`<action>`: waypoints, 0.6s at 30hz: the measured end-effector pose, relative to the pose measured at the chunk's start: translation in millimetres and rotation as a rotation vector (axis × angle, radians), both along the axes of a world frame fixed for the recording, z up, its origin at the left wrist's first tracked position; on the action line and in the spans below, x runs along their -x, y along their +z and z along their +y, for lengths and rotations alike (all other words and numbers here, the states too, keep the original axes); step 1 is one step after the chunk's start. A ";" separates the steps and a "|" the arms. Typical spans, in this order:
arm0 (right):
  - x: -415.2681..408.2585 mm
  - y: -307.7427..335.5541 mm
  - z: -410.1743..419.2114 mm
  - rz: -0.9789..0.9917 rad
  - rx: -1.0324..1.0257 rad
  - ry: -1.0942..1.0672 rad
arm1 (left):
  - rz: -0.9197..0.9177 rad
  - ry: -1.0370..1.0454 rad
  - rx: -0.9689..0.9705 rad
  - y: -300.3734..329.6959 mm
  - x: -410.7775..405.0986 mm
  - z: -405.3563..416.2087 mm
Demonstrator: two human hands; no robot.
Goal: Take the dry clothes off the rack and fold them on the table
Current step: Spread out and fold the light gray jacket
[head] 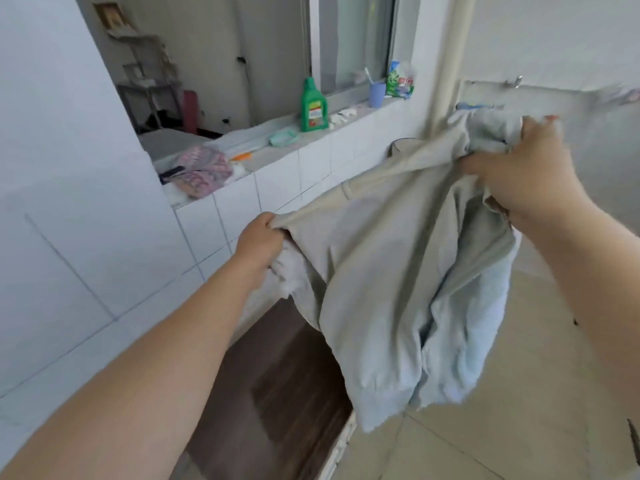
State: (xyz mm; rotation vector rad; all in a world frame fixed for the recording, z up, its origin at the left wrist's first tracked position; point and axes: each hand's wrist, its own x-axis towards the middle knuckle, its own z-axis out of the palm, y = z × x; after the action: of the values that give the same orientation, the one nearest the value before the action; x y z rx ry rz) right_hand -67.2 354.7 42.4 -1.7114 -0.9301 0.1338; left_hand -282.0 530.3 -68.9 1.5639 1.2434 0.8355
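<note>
both hands hold a grey garment [377,271] in the air above a dark counter [277,375].
the left hand [259,240] pinches one edge of the cloth; the right hand [519,174] grips a bunched edge higher up. the cloth hangs over the counter's right edge and the tiled floor [519,427]. a tiled ledge [294,174] with a green bottle [313,107] runs behind, close to the left hand.

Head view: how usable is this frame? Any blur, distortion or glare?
Head view: soft daylight, no glare or hard shadows; wide-angle bending curves the tiled wall; motion blur smears the right hand and the far rail; the left hand and garment read clearly enough.
</note>
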 end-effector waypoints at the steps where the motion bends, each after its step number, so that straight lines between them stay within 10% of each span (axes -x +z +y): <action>1: 7.0 0.9 14.6 0.026 -0.040 0.004 | -0.086 0.000 0.064 9.9 11.3 0.2; 8: 26.2 19.7 103.3 0.012 -0.250 0.171 | -0.483 0.135 0.071 67.4 51.0 21.6; 18: 33.5 -124.2 222.4 -0.111 0.216 0.414 | -0.097 0.312 0.028 -19.2 73.0 39.9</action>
State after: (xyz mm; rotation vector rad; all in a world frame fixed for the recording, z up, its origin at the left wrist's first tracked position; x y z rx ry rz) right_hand -100.7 577.2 -81.9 -1.7125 -1.3881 0.4292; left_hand -355.0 570.2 -88.2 1.3082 1.4423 1.0734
